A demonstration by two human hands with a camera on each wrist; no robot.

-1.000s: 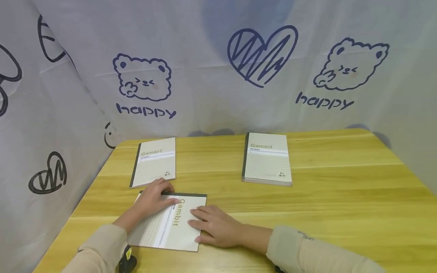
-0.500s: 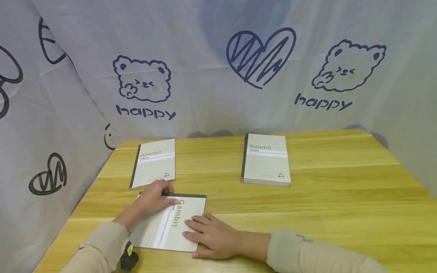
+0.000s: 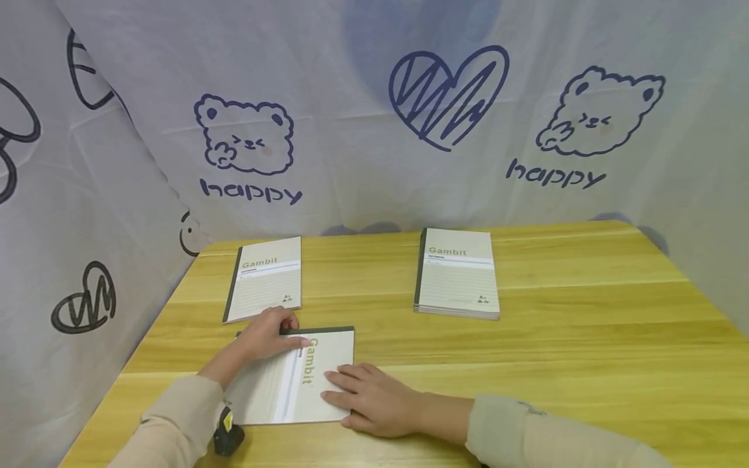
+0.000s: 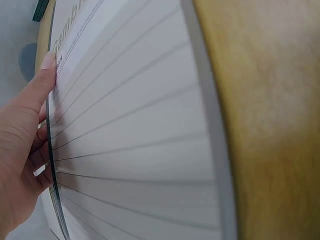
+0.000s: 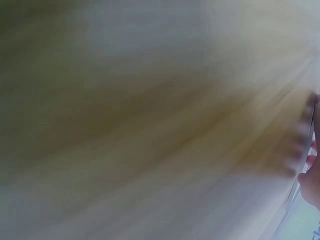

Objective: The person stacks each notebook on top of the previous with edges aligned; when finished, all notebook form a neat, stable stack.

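In the head view, a white "Gambit" notebook (image 3: 318, 377) with a dark spine strip lies sideways near the table's front. My left hand (image 3: 266, 335) holds its spine edge, thumb on the cover and fingers bent over the far side. The left wrist view shows this hand (image 4: 22, 150) beside the lined cover (image 4: 135, 115). My right hand (image 3: 377, 400) rests with extended fingers on the notebook's right end. Only part of the right hand (image 5: 311, 182) shows in the right wrist view, which is mostly blurred tabletop.
Another notebook (image 3: 266, 279) lies upright-facing behind my left hand. A neat stack of several matching notebooks (image 3: 458, 273) stands at the back centre-right of the wooden table (image 3: 585, 338). A printed white curtain (image 3: 351, 162) hangs along the back and left.
The held notebook has turned slightly, its near edge now more level. My right hand slid toward me along its right end, then a little back and rightward. The left hand keeps its hold.
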